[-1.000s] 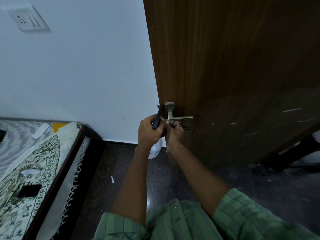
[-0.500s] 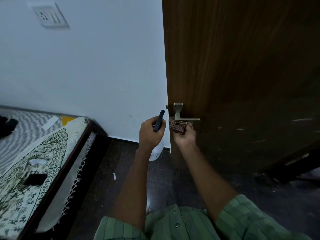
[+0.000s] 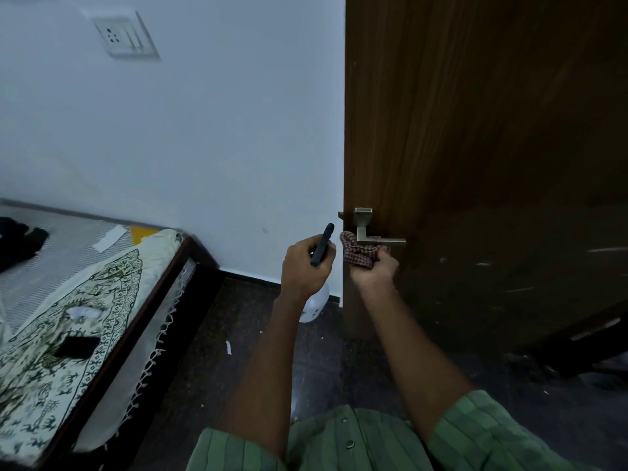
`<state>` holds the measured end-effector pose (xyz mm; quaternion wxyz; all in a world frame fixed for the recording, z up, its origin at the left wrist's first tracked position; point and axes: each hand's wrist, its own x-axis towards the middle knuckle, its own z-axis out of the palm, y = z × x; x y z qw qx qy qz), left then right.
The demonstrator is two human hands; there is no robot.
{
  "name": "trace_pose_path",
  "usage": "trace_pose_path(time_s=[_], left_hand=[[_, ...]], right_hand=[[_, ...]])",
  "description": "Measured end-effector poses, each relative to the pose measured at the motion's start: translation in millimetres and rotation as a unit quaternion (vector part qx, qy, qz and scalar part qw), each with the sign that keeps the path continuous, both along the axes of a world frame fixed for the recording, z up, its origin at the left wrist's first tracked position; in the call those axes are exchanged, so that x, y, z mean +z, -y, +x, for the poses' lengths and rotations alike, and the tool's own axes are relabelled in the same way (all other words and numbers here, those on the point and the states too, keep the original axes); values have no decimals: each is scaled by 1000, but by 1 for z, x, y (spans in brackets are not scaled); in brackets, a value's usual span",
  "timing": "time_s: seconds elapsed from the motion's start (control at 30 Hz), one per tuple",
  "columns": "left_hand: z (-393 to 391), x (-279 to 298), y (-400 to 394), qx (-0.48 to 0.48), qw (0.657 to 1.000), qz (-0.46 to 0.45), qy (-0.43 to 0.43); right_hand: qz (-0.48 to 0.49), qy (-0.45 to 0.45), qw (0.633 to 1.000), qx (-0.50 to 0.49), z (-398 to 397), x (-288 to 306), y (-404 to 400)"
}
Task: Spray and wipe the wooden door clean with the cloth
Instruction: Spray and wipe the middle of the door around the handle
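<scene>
Nearest are two bare forearms reaching out of green striped sleeves (image 3: 482, 433) over the dark floor (image 3: 339, 362). The left hand (image 3: 306, 266) has its fingers wrapped round a spray bottle (image 3: 314, 305), the white body hanging below the fist and the dark trigger lever (image 3: 322, 244) slanting up toward the door edge. Just beside it, the right hand (image 3: 373, 268) has its fingers clamped on a bunched checked cloth (image 3: 356, 252), pressed under the metal handle (image 3: 377, 237), whose lever runs level to the right across the upright wooden door (image 3: 475, 130); the bed (image 3: 102, 300) and white wall (image 3: 204, 130) lie off left.
</scene>
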<state>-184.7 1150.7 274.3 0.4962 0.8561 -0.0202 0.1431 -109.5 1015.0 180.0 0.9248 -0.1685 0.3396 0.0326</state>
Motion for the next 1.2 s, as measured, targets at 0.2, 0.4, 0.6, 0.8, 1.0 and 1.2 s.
trace_pose_path(time_s=[0.2, 0.4, 0.6, 0.8, 1.0, 1.2], left_hand=[[-3, -3, -10, 11, 1000, 13, -6], [2, -2, -10, -9, 1000, 20, -7], [2, -4, -18, -8, 999, 45, 2], [7, 0, -22, -1, 998, 62, 20], [18, -5, -29, -11, 1000, 17, 9], [34, -12, -31, 32, 999, -21, 22]], right_hand=[[91, -41, 992, 72, 3, 20, 0], [151, -22, 988, 34, -12, 33, -2], [144, -42, 985, -84, -2, 30, -3], [61, -64, 995, 47, -6, 42, -43], [-78, -168, 982, 34, -14, 67, -37], [-279, -56, 957, 58, -45, 86, -28]])
